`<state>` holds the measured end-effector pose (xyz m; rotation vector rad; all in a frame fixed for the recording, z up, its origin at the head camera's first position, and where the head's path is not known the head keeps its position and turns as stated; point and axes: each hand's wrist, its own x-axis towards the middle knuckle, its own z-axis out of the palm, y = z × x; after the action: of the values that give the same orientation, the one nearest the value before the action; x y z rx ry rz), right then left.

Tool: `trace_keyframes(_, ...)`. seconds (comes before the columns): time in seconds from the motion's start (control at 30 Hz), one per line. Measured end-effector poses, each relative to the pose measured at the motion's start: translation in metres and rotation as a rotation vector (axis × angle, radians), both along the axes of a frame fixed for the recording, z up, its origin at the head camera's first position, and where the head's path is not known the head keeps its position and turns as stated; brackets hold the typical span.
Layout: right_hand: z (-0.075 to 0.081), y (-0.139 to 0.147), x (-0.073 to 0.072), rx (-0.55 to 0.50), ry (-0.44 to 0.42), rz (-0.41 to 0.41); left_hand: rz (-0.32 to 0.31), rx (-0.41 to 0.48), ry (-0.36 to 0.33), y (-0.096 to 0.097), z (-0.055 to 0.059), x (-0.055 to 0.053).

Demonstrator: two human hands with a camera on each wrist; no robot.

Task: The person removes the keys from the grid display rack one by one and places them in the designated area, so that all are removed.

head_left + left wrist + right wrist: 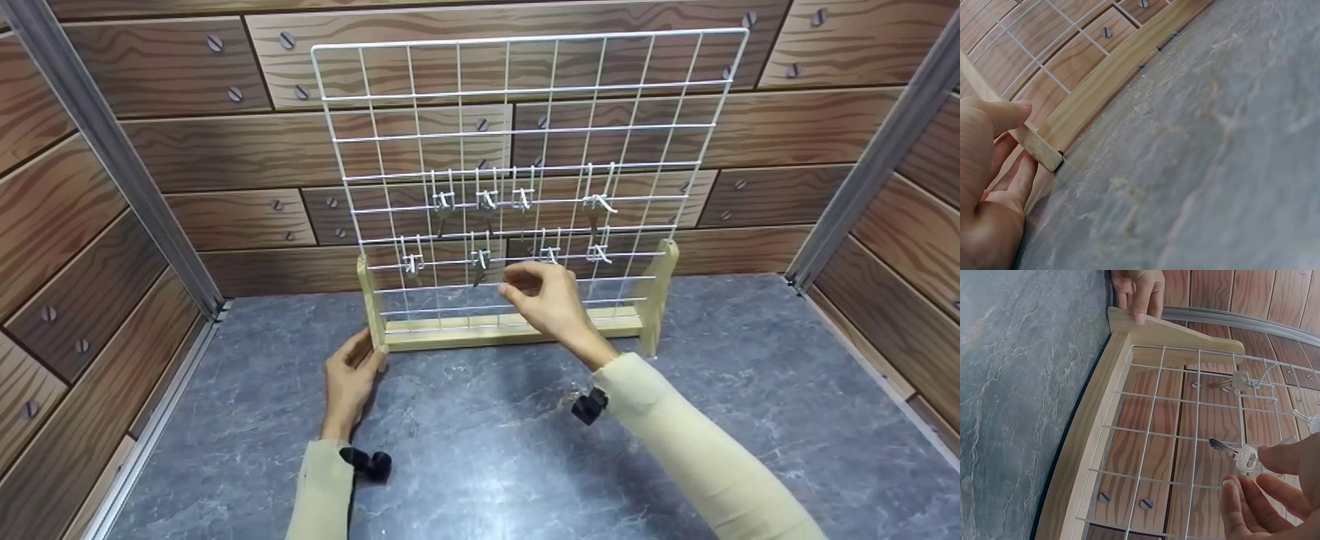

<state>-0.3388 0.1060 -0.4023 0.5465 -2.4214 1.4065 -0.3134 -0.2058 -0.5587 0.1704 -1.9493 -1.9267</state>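
Observation:
A white wire grid rack (531, 135) with a pale wooden base (517, 321) stands upright at the back of the table. My left hand (351, 379) grips the wooden end foot (1044, 151) at its lower left, thumb on one side and fingers on the other. Metal hooks in two rows carry several keys. My right hand (551, 300) is before the lower row, fingers bent with a gap between thumb and forefinger. Just by its fingertips a silver key (1246, 458) hangs, blade down, on the second lower hook. Another key (1240, 381) hangs on the left lower hook.
In the upper row, more keys (596, 216) hang from hooks. The rack's right wooden upright (658, 300) stands on the grey marbled table (465, 450). Wood-patterned walls with metal corner posts (112, 150) surround the table on the back and sides.

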Motion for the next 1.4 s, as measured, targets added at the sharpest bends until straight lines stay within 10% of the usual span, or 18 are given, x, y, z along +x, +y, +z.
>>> trace_keyframes(1.4, -0.008, -0.040, -0.029, -0.137, 0.138, -0.133, -0.010, 0.039, 0.012, 0.000, -0.001, 0.000)
